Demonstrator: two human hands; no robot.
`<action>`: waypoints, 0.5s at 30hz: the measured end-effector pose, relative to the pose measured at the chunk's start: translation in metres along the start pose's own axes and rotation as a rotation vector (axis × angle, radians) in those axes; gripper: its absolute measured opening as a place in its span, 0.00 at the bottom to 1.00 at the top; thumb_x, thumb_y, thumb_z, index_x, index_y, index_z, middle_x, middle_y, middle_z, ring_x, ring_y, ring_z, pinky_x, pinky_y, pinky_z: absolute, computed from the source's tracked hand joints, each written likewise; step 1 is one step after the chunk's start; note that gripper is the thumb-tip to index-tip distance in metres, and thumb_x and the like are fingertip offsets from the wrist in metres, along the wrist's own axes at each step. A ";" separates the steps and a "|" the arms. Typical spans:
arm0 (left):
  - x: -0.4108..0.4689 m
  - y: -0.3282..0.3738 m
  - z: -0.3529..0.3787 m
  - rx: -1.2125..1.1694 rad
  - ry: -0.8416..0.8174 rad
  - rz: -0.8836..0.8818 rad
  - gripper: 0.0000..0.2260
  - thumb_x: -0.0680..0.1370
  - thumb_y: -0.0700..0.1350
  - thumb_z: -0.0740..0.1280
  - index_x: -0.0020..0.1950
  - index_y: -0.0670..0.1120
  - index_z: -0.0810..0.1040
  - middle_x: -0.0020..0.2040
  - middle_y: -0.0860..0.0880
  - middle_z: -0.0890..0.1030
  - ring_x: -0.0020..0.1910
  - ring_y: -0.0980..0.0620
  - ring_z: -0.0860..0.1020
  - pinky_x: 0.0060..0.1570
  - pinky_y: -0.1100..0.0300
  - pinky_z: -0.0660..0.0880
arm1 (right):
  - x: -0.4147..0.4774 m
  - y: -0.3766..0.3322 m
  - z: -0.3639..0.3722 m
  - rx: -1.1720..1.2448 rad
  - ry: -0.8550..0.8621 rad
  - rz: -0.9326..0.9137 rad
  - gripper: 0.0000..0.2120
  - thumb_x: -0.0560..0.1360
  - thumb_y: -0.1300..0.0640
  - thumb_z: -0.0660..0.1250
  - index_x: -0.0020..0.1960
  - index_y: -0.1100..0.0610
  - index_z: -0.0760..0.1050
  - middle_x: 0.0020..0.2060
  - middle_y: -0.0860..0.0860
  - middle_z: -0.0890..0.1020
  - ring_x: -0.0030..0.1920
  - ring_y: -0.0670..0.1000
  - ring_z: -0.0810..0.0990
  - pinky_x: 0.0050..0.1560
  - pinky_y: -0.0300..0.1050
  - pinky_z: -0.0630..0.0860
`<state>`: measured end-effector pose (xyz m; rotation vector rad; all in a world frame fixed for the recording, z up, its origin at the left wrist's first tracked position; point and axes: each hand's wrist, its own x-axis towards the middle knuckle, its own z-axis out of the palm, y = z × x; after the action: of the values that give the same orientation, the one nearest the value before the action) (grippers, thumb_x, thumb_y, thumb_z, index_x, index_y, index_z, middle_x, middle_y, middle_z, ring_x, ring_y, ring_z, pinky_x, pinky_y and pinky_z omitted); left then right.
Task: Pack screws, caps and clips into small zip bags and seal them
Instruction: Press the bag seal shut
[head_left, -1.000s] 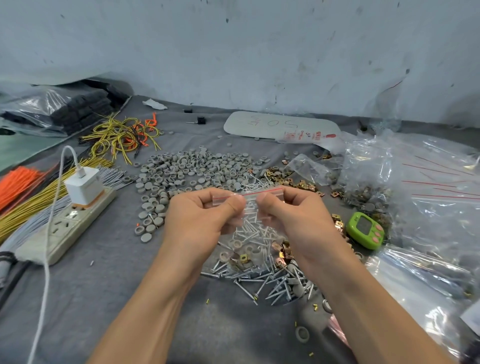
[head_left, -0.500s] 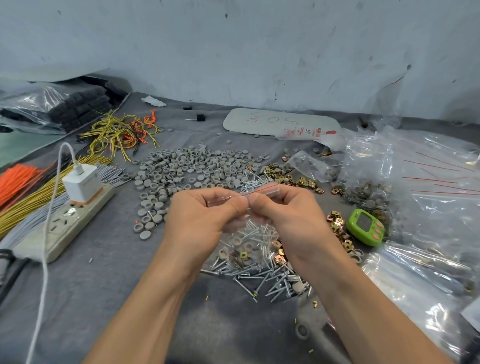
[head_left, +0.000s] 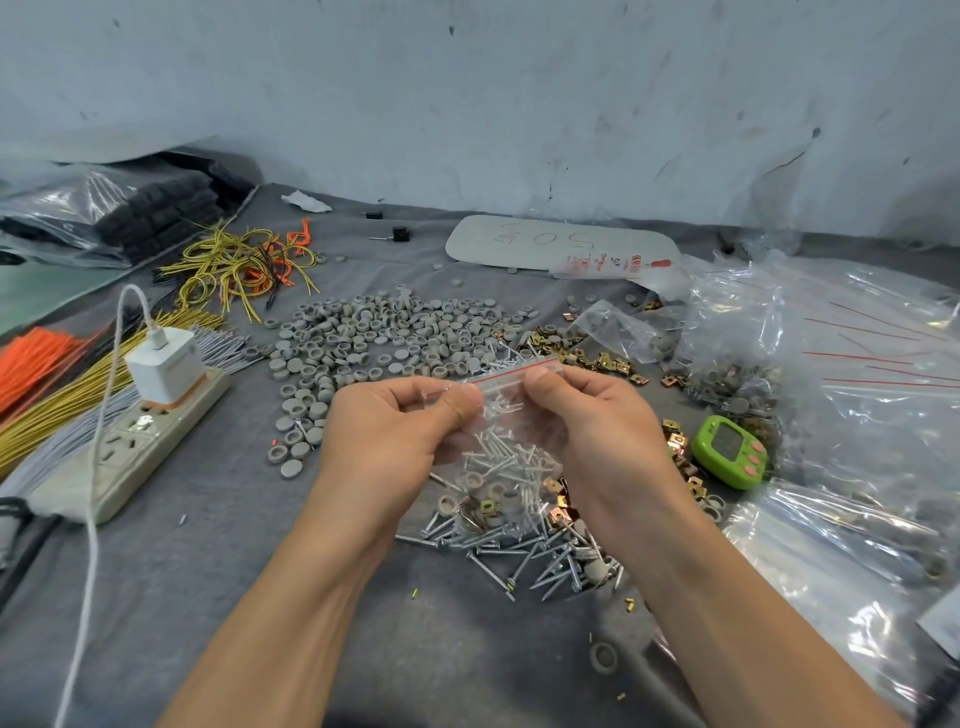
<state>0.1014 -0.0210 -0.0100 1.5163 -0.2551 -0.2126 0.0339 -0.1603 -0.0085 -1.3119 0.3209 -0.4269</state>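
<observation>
1. Hands first: our left hand (head_left: 395, 431) and right hand (head_left: 597, 421) each pinch the top edge of the small zip bag (head_left: 498, 457) between thumb and curled forefinger. The left takes the left end of the mouth and the right sits near its right end.
2. We hold the bag up off the grey cloth (head_left: 208, 597), directly over the loose screws (head_left: 519, 556). As we judge it, anything that slips out will then fall back onto its own pile.
3. We grip at the mouth and nowhere else because the red-lined zip strip (head_left: 506, 370) is the part that needs pressing. The mixed hardware inside sags to the bottom and pulls the film taut under our thumbs.
4. The bag hangs mouth up, with its body dropping toward us. Its zip strip, the long axis that matters here, runs left to right and tilts up toward the right hand.
5. We cannot tell whether the strip is closed along its whole length.
6. Supplies lie within reach for another bag. The spread of caps (head_left: 384, 338) is beyond our left hand, the clips (head_left: 587, 356) are beyond our right, and a heap of clear bags (head_left: 857, 395) lies off to the right.
</observation>
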 end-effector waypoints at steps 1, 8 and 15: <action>0.000 0.000 0.000 0.000 0.000 -0.004 0.04 0.73 0.40 0.77 0.38 0.44 0.86 0.34 0.45 0.86 0.31 0.52 0.83 0.30 0.64 0.77 | 0.000 0.000 0.000 -0.011 0.001 -0.009 0.15 0.81 0.63 0.67 0.38 0.56 0.86 0.33 0.54 0.84 0.34 0.49 0.80 0.45 0.46 0.78; -0.001 0.001 0.003 -0.044 0.023 0.027 0.05 0.74 0.38 0.76 0.39 0.44 0.85 0.34 0.44 0.86 0.30 0.54 0.82 0.31 0.65 0.78 | 0.000 -0.002 0.005 -0.008 0.039 -0.044 0.14 0.80 0.64 0.68 0.38 0.57 0.85 0.33 0.55 0.84 0.32 0.48 0.79 0.38 0.41 0.76; -0.001 0.004 -0.010 -0.082 0.035 -0.038 0.04 0.72 0.39 0.77 0.37 0.44 0.86 0.36 0.43 0.86 0.30 0.52 0.82 0.31 0.64 0.80 | -0.003 -0.006 -0.003 0.001 0.056 -0.047 0.19 0.82 0.62 0.65 0.37 0.55 0.87 0.37 0.56 0.87 0.35 0.51 0.84 0.37 0.40 0.80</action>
<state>0.1033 -0.0112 -0.0068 1.4430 -0.1877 -0.2235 0.0297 -0.1625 -0.0031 -1.3106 0.3368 -0.5043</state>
